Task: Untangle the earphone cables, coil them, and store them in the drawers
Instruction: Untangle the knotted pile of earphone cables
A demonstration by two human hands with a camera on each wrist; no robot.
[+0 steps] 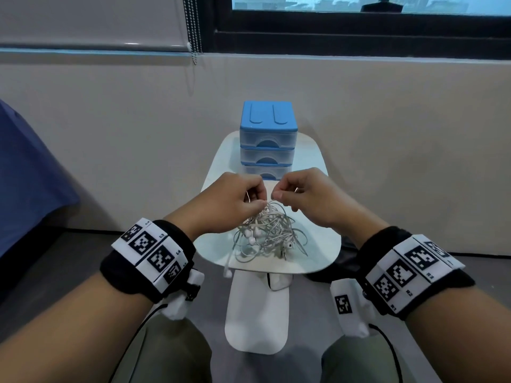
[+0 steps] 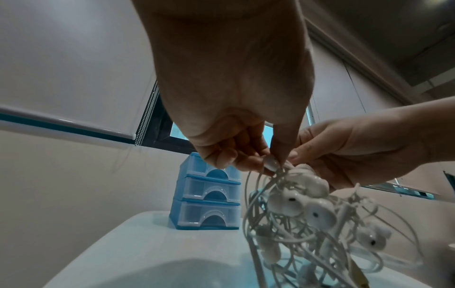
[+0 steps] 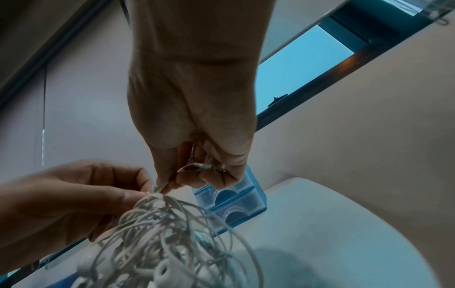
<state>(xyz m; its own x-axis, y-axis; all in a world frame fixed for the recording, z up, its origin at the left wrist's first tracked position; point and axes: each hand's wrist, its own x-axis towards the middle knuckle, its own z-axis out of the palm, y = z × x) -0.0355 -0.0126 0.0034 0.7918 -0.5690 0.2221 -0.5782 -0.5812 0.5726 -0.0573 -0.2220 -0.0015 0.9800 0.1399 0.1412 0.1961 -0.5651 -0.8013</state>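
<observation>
Two hands' fingers (image 1: 255,193) pinching top of earphone tangle (image 1: 269,233), hanging below

A small white rounded worktop (image 1: 318,261) stands against a beige wall (image 1: 387,128), on a flat white base (image 1: 257,324) that rests on the grey floor (image 1: 69,266). Above the wall runs a dark-framed window (image 1: 359,26), with a pale roller blind (image 1: 91,20) pulled down to its left and a beaded metal chain (image 1: 194,29) hanging at the blind's right edge. A blue cloth-covered surface (image 1: 25,172) fills the left side of the head view. Olive-green trousers (image 1: 177,357) show at the bottom.
</observation>
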